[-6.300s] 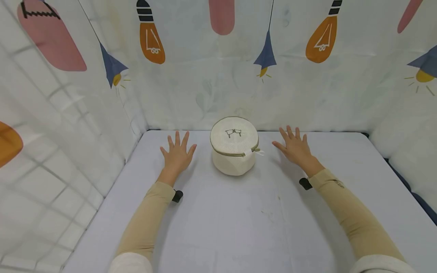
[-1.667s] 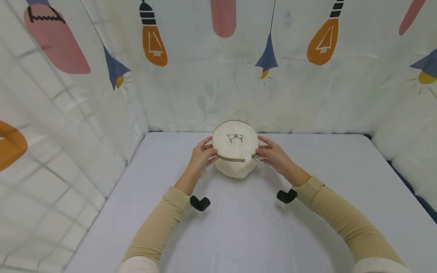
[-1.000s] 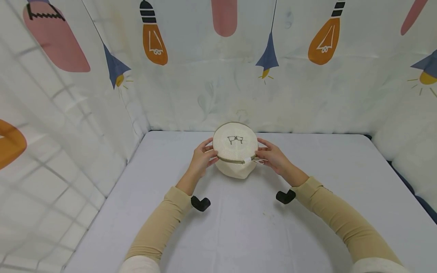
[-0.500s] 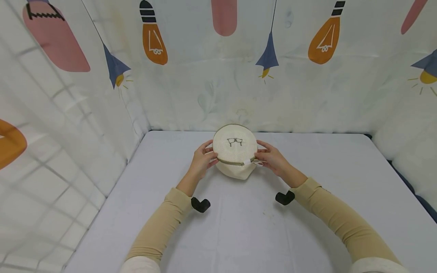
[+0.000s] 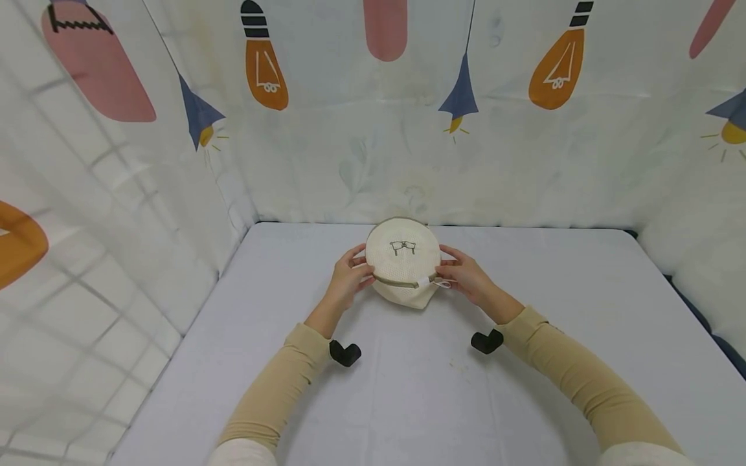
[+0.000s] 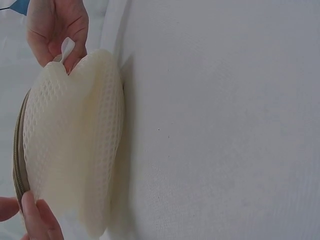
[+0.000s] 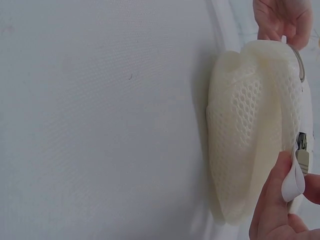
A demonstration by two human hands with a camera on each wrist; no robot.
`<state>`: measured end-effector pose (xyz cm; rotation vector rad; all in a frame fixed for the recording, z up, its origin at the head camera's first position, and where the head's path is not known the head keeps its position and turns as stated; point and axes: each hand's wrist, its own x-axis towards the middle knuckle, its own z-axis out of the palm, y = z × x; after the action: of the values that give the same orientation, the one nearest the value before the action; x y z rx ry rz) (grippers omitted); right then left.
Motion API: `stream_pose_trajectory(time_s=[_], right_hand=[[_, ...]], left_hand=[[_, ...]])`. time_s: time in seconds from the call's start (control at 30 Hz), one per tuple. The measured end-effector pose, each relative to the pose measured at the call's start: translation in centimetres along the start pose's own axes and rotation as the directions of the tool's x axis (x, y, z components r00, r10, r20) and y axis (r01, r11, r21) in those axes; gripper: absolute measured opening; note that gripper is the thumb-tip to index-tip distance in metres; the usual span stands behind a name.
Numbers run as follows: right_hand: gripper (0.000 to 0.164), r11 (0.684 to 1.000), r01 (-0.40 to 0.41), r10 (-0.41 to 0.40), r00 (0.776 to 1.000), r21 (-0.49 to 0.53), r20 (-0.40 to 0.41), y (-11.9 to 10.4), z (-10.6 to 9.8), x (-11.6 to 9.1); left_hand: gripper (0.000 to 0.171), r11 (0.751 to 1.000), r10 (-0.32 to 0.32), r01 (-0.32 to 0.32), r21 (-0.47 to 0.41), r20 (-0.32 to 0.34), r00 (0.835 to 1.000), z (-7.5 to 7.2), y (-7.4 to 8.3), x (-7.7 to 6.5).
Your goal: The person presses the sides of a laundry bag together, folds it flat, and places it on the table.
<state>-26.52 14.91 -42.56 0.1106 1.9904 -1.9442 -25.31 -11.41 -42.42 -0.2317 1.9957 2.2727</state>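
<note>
A round cream mesh laundry bag (image 5: pixel 403 255) with a zipped lid, stitched with a glasses-shaped outline, stands near the table's far edge. Its side wall sags and folds beneath the rim. At the rim's left, my left hand (image 5: pixel 348 277) pinches the edge between thumb and fingers. My right hand (image 5: pixel 468 277) pinches the right side, beside the zipper pull and a white loop (image 5: pixel 443 283). The left wrist view shows fingertips (image 6: pixel 35 215) on the zipper (image 6: pixel 20 150) and the creased mesh. In the right wrist view, the loop lies against my right fingers (image 7: pixel 275 200).
A white cloth covers the table (image 5: pixel 419 388). A white curtain (image 5: pixel 326 155) printed with lamps and bulbs hangs just behind and along the left side. Black wrist cameras (image 5: pixel 346 353) sit at both cuffs.
Both hands have gone from lying spread on the table to gripping the bag's rim. Lately the rim has sunk slightly and come a little nearer, with the side wall folding under it.
</note>
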Motion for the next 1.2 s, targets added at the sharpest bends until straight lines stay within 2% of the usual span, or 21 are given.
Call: stream_pose_trajectory(time_s=[0.3, 0.67, 1.2], right_hand=[[0.068, 1.000, 0.001, -0.001, 1.000, -0.016, 0.002, 0.6, -0.1, 0.4], [0.068, 1.000, 0.005, -0.005, 1.000, -0.008, 0.000, 1.4, 0.1, 0.6], [0.069, 0.994, -0.027, 0.028, 1.000, -0.110, 0.001, 1.4, -0.2, 1.0]], left_hand=[[0.066, 1.000, -0.002, 0.002, 0.018, -0.002, 1.000, 0.0, -0.4, -0.1], [0.066, 0.998, -0.037, 0.038, 0.045, -0.011, 0.999, -0.1, -0.8, -0.1], [0.067, 0.992, -0.079, 0.077, 0.095, 0.015, 0.997, -0.4, -1.3, 0.4]])
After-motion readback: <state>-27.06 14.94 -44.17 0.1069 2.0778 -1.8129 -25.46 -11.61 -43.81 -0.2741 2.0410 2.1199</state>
